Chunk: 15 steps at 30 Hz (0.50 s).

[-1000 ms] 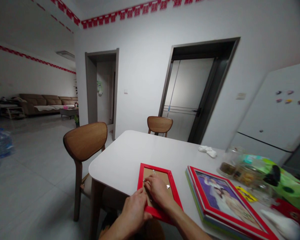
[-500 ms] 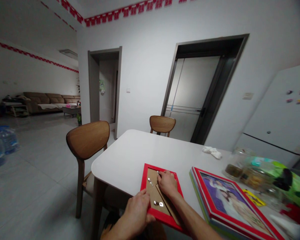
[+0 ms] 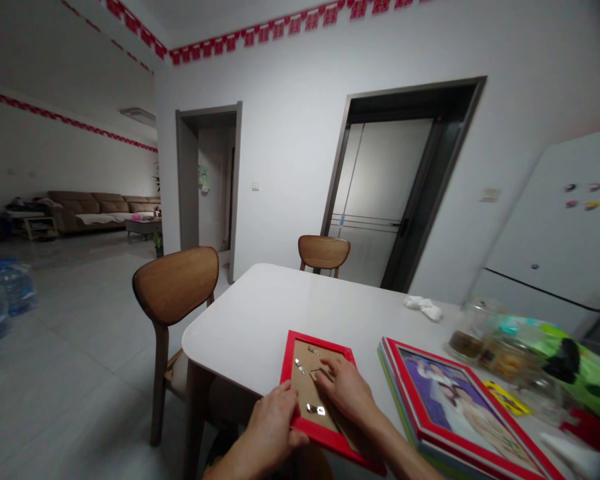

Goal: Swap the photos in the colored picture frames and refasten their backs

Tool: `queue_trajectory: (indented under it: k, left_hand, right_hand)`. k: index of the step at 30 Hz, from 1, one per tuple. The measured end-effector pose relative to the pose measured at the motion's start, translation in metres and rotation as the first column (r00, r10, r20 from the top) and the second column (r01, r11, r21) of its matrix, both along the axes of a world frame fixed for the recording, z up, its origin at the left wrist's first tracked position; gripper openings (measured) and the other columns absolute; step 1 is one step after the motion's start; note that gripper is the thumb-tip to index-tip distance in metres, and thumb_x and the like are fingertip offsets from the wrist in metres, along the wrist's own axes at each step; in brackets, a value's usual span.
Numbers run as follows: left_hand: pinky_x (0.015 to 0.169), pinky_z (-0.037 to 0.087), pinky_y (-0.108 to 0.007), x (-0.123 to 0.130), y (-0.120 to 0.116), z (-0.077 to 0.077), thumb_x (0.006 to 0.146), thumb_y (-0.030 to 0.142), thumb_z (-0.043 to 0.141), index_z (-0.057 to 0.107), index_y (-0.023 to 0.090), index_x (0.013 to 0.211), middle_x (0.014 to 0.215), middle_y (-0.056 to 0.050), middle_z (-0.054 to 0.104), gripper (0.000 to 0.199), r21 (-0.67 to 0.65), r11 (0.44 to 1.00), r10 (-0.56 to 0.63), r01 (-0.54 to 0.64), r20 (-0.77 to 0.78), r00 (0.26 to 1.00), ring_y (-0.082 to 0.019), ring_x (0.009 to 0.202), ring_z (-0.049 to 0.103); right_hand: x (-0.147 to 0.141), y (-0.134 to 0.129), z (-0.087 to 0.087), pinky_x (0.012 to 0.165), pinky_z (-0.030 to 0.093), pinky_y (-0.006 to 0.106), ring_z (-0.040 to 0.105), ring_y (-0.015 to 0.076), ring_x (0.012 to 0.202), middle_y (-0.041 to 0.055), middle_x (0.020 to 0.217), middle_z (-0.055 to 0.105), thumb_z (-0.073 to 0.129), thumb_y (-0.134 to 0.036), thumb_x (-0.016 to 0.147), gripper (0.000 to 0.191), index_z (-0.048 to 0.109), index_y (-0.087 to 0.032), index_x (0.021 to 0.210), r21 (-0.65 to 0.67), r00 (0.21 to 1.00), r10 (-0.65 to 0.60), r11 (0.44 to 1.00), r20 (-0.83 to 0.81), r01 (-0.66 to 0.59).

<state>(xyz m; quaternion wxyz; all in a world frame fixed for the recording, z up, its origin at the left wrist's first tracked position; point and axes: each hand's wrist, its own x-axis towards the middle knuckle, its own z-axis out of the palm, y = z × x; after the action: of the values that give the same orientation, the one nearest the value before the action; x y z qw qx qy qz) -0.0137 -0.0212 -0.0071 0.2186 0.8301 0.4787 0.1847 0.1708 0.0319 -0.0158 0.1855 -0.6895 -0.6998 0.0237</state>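
Note:
A red photo frame lies back side up at the near edge of the table, its brown backing board showing. My left hand is closed round the frame's left edge, with the thumb low near the corner. Over the right part of the backing is my right hand, its fingers bent and apart near the top of the stand flap. Small metal clips sit on the board at the lower, left and top sides. My right hand and forearm hide much of the frame's right side.
To the right lies a stack of frames, with a red framed photo on top. Beyond it are glass jars, a green bag and a crumpled tissue on the white table. Wooden chairs stand at the left and far sides.
My right hand has come away from the top clip and moved down and right over the backing, uncovering that clip. My left hand keeps its hold on the frame.

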Motion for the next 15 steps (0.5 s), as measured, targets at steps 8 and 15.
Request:
queue_trajectory:
  k: [8, 15]
  left_hand:
    - [0.094, 0.032, -0.029, 0.004, 0.005, -0.011, 0.058, 0.027, 0.066, 0.051, 0.017, 0.104, 0.123, -0.008, 0.045, 0.05, 0.022, 0.999, 0.036, -0.038, 0.082, 0.996, -0.022, 0.112, 0.041]
    - [0.098, 0.027, -0.031, 0.008, 0.007, -0.01, 0.06, 0.021, 0.063, 0.043, 0.013, 0.116, 0.132, -0.012, 0.032, 0.06, -0.037, 0.997, 0.069, -0.061, 0.25, 0.966, -0.022, 0.118, 0.033]
  right_hand:
    - [0.004, -0.022, 0.001, 0.078, 0.038, 0.025, 0.054, 0.0184, 0.089, 0.0088, 0.097, 0.061, 0.05, -0.025, 0.062, 0.041, 0.057, -0.017, 0.102, -0.024, 0.991, 0.04, 0.999, -0.129, -0.043]
    - [0.003, -0.019, 0.028, 0.072, 0.038, 0.024, 0.055, 0.0179, 0.083, 0.0066, 0.089, 0.063, 0.052, -0.026, 0.061, 0.03, 0.063, -0.02, 0.087, 0.023, 0.995, 0.039, 0.999, -0.092, -0.038]
